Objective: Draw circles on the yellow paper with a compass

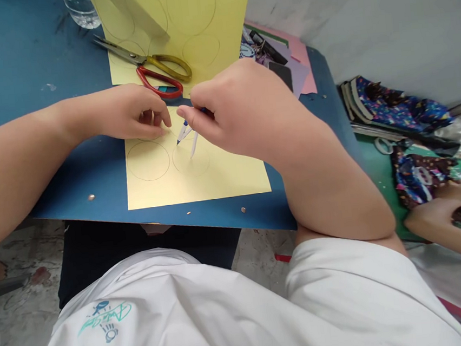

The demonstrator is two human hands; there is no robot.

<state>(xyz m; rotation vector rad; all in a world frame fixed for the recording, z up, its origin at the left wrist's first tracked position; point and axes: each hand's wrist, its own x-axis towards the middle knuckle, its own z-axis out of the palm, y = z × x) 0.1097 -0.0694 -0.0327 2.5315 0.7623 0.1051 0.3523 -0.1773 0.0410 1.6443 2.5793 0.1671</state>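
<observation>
A pair of compasses [188, 130] is pinched in my right hand [240, 104], with both legs pointing down onto a yellow paper sheet [231, 175]. Faint pencil circles show on that sheet, one under the compasses and a fuller one to its left. My left hand [139, 114] rests on the sheet's upper left part, fingers loosely bent and a gap between thumb and fingertips. Just beyond it lie scissors [144, 61] with one red and one yellow handle. They rest on a second yellow sheet [219, 11] that bears several drawn circles.
A clear water bottle [82, 10] stands at the far edge of view on the blue table [20, 68]. Coloured papers [308, 73] and small items lie by the wall. To the right, another person's hands [457, 200] work over patterned cloth on a green table [377, 172].
</observation>
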